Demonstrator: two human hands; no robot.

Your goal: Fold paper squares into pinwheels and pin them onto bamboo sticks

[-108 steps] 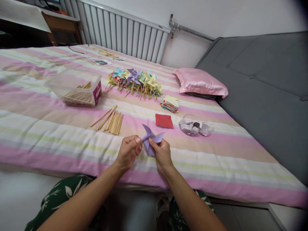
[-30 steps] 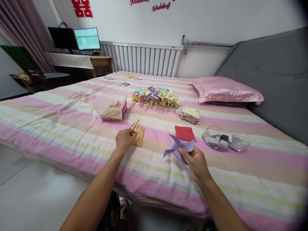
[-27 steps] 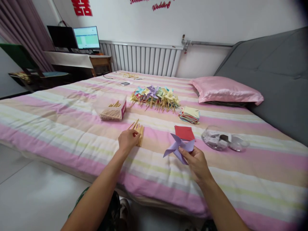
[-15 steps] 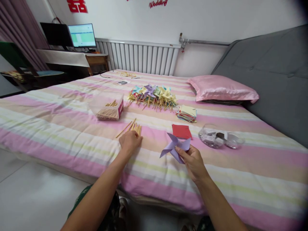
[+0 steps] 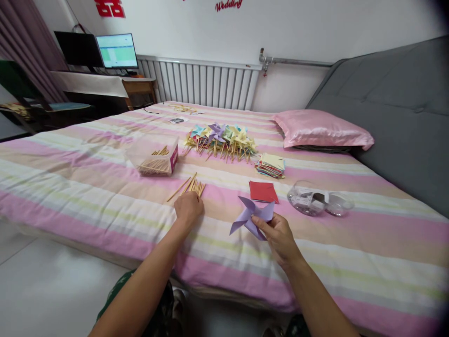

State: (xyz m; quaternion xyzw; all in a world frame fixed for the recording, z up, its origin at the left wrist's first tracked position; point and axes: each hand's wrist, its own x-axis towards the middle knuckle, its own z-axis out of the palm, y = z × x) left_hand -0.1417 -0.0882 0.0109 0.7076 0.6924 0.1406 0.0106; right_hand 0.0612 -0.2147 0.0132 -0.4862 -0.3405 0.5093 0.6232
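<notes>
A purple paper pinwheel is pinched at its centre by my right hand, above the near part of the bed. My left hand is closed at the near ends of a small pile of wooden sticks lying on the cover. Its fingertips are partly hidden, so how many sticks they grip does not show. Just beyond the pinwheel lies a stack of red paper squares. A clear plastic container with its lid open, holding small items, sits right of my right hand.
A clear box of sticks stands behind my left hand. Finished pinwheels are heaped mid-bed, beside a stack of coloured paper squares. A pink pillow lies near the grey headboard. The bed's near edge is by my legs.
My left hand has turned a little and its fingers have closed down at the sticks. The pinwheel stays in my right hand, slightly tilted. The view has shifted slightly.
</notes>
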